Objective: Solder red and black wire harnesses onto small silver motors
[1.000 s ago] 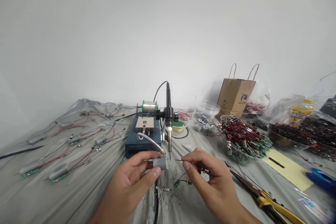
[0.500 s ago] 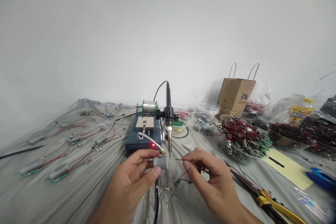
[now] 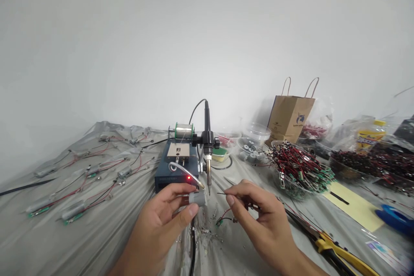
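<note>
Between the thumb and fingers of my left hand (image 3: 164,215) is a small grey cylindrical motor (image 3: 197,199), held just below the soldering iron tip. My right hand (image 3: 258,215) pinches a thin dark wire (image 3: 221,193), its end pointing left toward the motor but apart from it. A small green board (image 3: 220,223) on red and black wires dangles under that hand; the rest of the bundle is hidden in the palm. The soldering iron (image 3: 208,155) is clamped tip down above the gap between both hands. A curved metal tube (image 3: 186,172) ends near the motor.
Behind my left hand stands a blue soldering station (image 3: 161,177) with a solder spool (image 3: 184,131). Wired motors (image 3: 73,210) lie at left. On the right are a bowl of wired boards (image 3: 299,172), yellow-handled pliers (image 3: 336,252), blue tape (image 3: 396,219) and a paper bag (image 3: 289,118).
My right hand has shifted slightly, and the wire end has risen a little. The left hand with the motor stays nearly where it was.
</note>
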{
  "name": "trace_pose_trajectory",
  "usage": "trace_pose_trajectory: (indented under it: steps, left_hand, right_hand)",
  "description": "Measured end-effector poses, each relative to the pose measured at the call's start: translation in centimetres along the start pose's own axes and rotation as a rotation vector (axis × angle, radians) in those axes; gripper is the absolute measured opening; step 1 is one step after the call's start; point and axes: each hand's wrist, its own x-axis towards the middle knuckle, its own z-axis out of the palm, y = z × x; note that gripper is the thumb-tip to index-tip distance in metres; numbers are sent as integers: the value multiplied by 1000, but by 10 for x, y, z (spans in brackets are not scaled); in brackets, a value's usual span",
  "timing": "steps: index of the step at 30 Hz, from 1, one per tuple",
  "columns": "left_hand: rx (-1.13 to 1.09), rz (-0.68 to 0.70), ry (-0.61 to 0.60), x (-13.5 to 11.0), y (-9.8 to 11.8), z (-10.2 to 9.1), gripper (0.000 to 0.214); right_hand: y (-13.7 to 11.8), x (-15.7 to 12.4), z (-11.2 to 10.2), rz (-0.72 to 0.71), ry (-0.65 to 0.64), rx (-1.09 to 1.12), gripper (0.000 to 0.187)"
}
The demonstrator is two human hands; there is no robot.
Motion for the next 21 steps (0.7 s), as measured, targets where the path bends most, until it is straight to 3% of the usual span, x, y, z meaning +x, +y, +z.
trace_pose_trajectory:
  steps: [21]
  left_hand:
    - [12,-18,-12,-1,0,-2,27]
  right_hand:
    - [0,2,-1,-9,5,-17,14]
